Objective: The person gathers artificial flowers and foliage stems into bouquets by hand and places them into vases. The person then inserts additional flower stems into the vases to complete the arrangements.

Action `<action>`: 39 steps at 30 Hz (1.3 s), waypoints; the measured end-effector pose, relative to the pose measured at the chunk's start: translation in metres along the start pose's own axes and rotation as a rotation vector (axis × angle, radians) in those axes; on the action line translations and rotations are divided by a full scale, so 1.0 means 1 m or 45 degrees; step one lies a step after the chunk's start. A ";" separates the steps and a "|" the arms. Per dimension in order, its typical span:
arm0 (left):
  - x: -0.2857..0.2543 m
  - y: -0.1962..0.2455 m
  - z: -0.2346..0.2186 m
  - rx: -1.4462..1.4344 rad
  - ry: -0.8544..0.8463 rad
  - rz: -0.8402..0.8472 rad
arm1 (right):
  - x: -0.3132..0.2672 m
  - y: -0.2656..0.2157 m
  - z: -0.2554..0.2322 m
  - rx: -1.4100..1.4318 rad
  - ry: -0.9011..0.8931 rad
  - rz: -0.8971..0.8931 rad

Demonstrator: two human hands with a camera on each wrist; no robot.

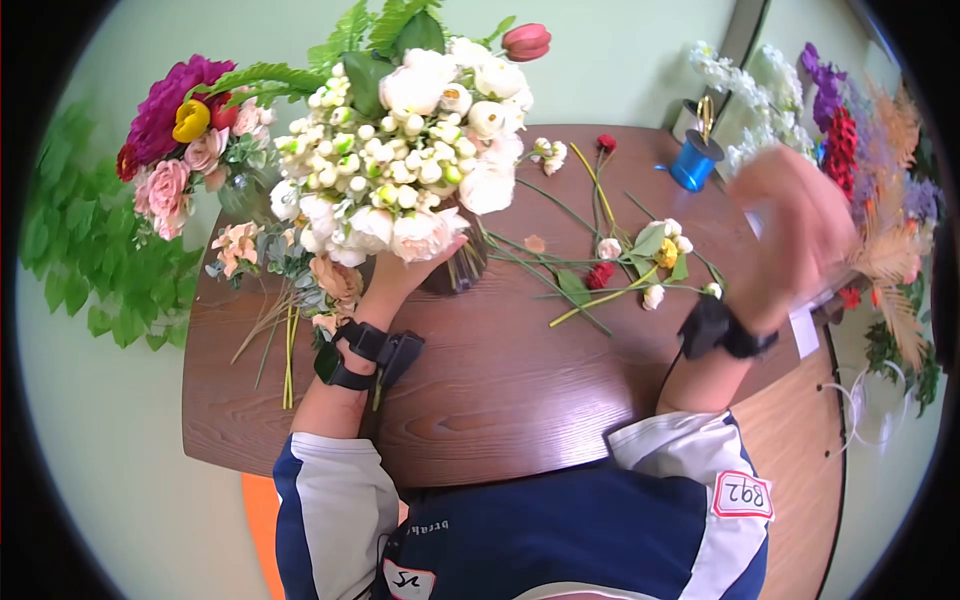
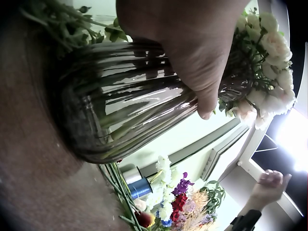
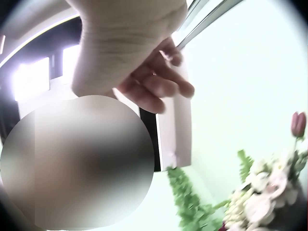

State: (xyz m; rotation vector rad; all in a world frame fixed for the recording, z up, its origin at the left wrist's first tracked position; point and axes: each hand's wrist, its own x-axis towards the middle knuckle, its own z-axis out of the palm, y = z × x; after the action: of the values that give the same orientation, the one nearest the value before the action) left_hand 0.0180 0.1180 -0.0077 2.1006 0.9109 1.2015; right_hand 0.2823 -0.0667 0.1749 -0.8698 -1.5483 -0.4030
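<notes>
A clear ribbed glass vase [image 2: 130, 110] stands on the table and holds stems in its lower part. My left hand [image 1: 402, 272] grips the vase, its thumb wrapped around the glass just below the blooms. Above the rim spreads a full bouquet [image 1: 395, 165] of white and pale pink flowers, white berries and fern leaves. One pink tulip [image 1: 527, 42] sticks out at its upper right. My right hand [image 1: 795, 220] is raised over the table's right side, blurred in the head view. Its fingers [image 3: 159, 86] are loosely bent and hold nothing.
Loose roses and cut stems [image 1: 600, 262] lie across the wooden table [image 1: 500, 400]. A blue ribbon spool [image 1: 695, 162] stands at the back right. Peach flowers [image 1: 335, 280] lie left of the vase, with a purple and pink arrangement [image 1: 185, 130] behind. Colourful flowers [image 1: 840, 140] crowd the right.
</notes>
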 end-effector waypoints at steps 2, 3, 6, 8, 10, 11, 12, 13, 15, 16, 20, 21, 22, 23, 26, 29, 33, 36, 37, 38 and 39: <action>0.000 0.000 0.001 0.005 -0.015 0.013 | 0.000 0.042 0.006 -0.199 -0.271 0.356; 0.001 -0.001 0.002 -0.068 0.016 0.030 | -0.004 0.066 0.007 -0.437 -0.589 0.484; 0.002 0.002 0.000 0.038 0.033 0.126 | -0.057 0.157 -0.006 -0.739 -1.464 0.812; 0.002 0.001 0.002 -0.070 0.073 0.124 | -0.071 0.148 -0.001 -0.848 -1.784 0.923; 0.004 -0.006 0.003 -0.008 0.080 0.204 | -0.108 0.157 -0.002 -0.948 -1.697 0.582; 0.005 -0.002 0.003 -0.049 0.100 0.207 | -0.113 0.163 -0.001 -0.946 -1.630 0.596; 0.004 0.002 0.003 -0.088 0.119 0.207 | -0.116 0.170 -0.001 -0.941 -1.565 0.611; 0.002 0.007 -0.001 -0.139 0.050 0.116 | -0.120 0.175 -0.006 -0.940 -1.569 0.621; 0.002 0.004 -0.003 -0.078 0.009 0.090 | -0.104 0.163 -0.005 -0.781 -1.414 0.776; 0.002 0.003 -0.004 -0.017 -0.023 0.066 | -0.095 0.156 -0.004 -0.781 -1.413 0.777; 0.003 0.014 -0.002 -0.106 0.026 0.032 | -0.044 0.111 0.001 -0.520 -0.998 0.604; 0.001 0.022 -0.002 -0.105 0.023 0.031 | -0.033 0.099 0.004 -0.441 -0.927 0.613; -0.001 0.032 -0.001 0.001 0.092 -0.007 | -0.026 0.089 0.007 -0.439 -0.927 0.616; -0.005 0.041 0.001 0.108 0.162 -0.045 | -0.020 0.080 0.009 -0.289 -0.829 0.549; -0.017 0.064 0.019 -0.334 0.756 0.148 | -0.018 0.082 0.018 -0.009 -0.627 0.328; -0.058 0.059 0.031 -0.298 0.632 0.023 | -0.010 0.059 0.020 0.124 -0.734 0.421; -0.052 0.092 0.034 -0.187 0.199 0.471 | -0.018 0.041 0.027 0.753 -0.740 0.641; -0.042 0.112 0.034 -0.055 0.153 0.412 | -0.019 0.036 0.037 0.968 -1.138 0.244; -0.043 0.103 0.032 0.096 0.061 0.351 | -0.021 0.037 0.041 1.147 -1.251 0.297; -0.042 0.105 0.028 0.238 -0.100 0.267 | -0.025 0.038 0.046 1.327 -1.362 0.351; -0.040 0.098 0.027 0.157 -0.176 0.279 | -0.030 0.045 0.053 1.286 -1.310 0.208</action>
State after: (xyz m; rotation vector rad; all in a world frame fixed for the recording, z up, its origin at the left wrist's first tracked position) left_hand 0.0549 0.0230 0.0320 2.4004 0.7236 1.1121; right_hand 0.2772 -0.0086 0.1261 -0.3437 -2.2057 1.0529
